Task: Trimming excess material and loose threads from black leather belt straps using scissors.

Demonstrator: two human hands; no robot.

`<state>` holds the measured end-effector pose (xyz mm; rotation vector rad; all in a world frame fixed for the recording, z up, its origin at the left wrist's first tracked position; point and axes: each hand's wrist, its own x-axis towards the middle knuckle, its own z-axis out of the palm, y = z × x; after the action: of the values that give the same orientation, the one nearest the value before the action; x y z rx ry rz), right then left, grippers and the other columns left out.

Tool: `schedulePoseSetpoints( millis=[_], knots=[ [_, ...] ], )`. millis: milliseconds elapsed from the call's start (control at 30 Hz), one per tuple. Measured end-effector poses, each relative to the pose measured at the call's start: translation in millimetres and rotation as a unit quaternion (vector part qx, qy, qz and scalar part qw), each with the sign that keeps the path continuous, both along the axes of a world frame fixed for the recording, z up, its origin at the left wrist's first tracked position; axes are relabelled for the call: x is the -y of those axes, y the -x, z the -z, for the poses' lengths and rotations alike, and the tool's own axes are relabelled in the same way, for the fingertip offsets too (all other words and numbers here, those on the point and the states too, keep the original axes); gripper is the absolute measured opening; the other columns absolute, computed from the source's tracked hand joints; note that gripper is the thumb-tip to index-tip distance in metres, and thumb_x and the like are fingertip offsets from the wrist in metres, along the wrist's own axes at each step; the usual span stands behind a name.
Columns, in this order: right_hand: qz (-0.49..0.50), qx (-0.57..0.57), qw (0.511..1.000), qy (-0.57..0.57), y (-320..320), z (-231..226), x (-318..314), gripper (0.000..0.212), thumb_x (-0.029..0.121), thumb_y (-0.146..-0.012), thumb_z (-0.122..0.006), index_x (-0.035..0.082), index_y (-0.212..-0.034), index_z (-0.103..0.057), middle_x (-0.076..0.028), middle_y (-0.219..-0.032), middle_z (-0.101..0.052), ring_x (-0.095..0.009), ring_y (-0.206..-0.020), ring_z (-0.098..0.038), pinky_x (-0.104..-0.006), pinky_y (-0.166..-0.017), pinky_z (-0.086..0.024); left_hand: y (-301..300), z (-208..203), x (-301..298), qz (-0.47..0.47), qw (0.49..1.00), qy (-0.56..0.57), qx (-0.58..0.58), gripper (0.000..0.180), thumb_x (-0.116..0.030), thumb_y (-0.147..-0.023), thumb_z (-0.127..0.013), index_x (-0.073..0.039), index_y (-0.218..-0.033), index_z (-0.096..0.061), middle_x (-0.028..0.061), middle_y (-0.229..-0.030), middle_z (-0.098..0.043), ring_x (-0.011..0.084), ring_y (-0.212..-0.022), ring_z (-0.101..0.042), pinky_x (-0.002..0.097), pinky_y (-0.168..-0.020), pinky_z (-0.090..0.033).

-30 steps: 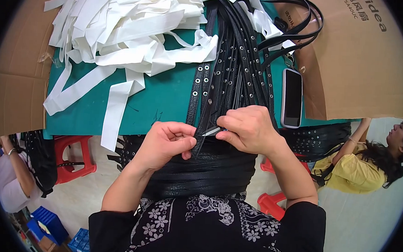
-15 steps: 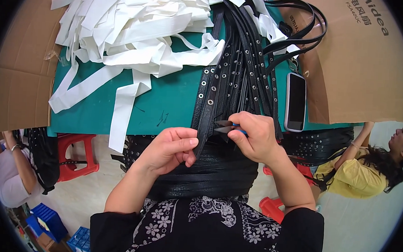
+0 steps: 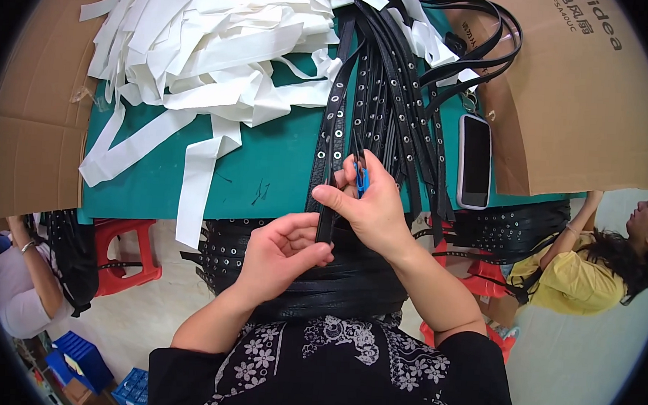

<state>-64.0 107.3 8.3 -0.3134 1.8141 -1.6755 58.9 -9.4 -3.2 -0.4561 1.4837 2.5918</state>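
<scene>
At the table's near edge, my left hand point(image 3: 280, 259) pinches the end of a black belt point(image 3: 335, 140) with metal eyelets. My right hand point(image 3: 371, 213) keeps small blue-handled snips point(image 3: 362, 177) in its curled fingers, the dark blades pointing up and away from me. Its thumb and forefinger lie at the same belt, just above my left hand; whether they grip it is hard to see. More black eyelet belts point(image 3: 410, 126) run side by side up the table beyond. Across my lap lies a thick stack of belts point(image 3: 232, 250).
White fabric strips point(image 3: 222, 40) are heaped on the green tabletop point(image 3: 164, 144). A phone point(image 3: 475, 163) lies right of the belts. Cardboard boxes point(image 3: 596, 123) flank the table. Red stools point(image 3: 124, 253) stand below, and co-workers point(image 3: 568, 273) sit at both sides.
My right hand has moved left onto the belt, and the snips have turned from pointing left to pointing up. My left hand has shifted slightly right and down with the belt end.
</scene>
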Motion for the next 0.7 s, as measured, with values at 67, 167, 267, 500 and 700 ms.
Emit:
schedulePoseSetpoints(
  millis=[67,167,267,500,700],
  knots=[
    [-0.011,-0.081,0.996,-0.041,-0.2,-4.2,-2.2,0.03,0.012,-0.072,-0.072,0.007,-0.082,-0.044,0.001,-0.074,-0.052,-0.004,-0.058,-0.047,-0.0183,-0.053,-0.039,-0.8,-2.4,-2.7,-0.025,0.999,0.021,0.002,0.034,-0.001,-0.083,-0.058,0.006,-0.114,-0.048,0.0115,-0.089,-0.062,0.0152,-0.074,-0.062,0.0252,-0.065,-0.052],
    [-0.058,-0.356,0.925,-0.122,5.1,-4.3,-20.7,0.025,0.022,-0.08,-0.061,0.002,-0.088,-0.049,-0.005,-0.066,-0.054,-0.014,-0.052,-0.051,-0.0253,-0.049,-0.041,-1.6,-3.1,-1.0,-0.041,0.999,-0.03,-0.006,0.032,0.0,-0.082,-0.058,0.006,-0.112,-0.051,0.0114,-0.087,-0.063,0.0144,-0.072,-0.062,0.0236,-0.063,-0.053],
    [-0.101,-0.447,0.877,-0.143,8.3,-9.6,-42.8,0.025,0.027,-0.083,-0.054,0.002,-0.087,-0.053,-0.009,-0.065,-0.053,-0.026,-0.053,-0.054,-0.031,-0.048,-0.041,-0.8,-5.0,-0.2,-0.037,0.999,-0.006,0.004,0.027,0.002,-0.083,-0.056,0.006,-0.109,-0.053,0.0135,-0.083,-0.063,0.0168,-0.068,-0.063,0.0252,-0.061,-0.053],
    [-0.219,-0.562,0.782,-0.156,15.9,-18.6,-47.7,0.031,0.036,-0.078,-0.059,0.006,-0.081,-0.055,-0.006,-0.063,-0.051,-0.023,-0.053,-0.053,-0.0322,-0.047,-0.04,1.3,-5.1,2.9,-0.018,1.0,-0.015,-0.008,0.023,0.003,-0.082,-0.054,0.006,-0.105,-0.057,0.0114,-0.078,-0.062,0.015,-0.063,-0.061,0.0248,-0.057,-0.051],
    [-0.239,-0.566,0.779,-0.125,24.3,-23.1,-35.1,0.03,0.037,-0.077,-0.058,0.007,-0.08,-0.055,-0.004,-0.063,-0.05,-0.022,-0.052,-0.052,-0.0316,-0.046,-0.039,6.7,-9.6,14.3,0.0,0.998,-0.059,0.025,0.019,0.001,-0.082,-0.054,0.005,-0.1,-0.06,0.0094,-0.074,-0.062,0.0121,-0.059,-0.058,0.0235,-0.054,-0.049]
  ],
)
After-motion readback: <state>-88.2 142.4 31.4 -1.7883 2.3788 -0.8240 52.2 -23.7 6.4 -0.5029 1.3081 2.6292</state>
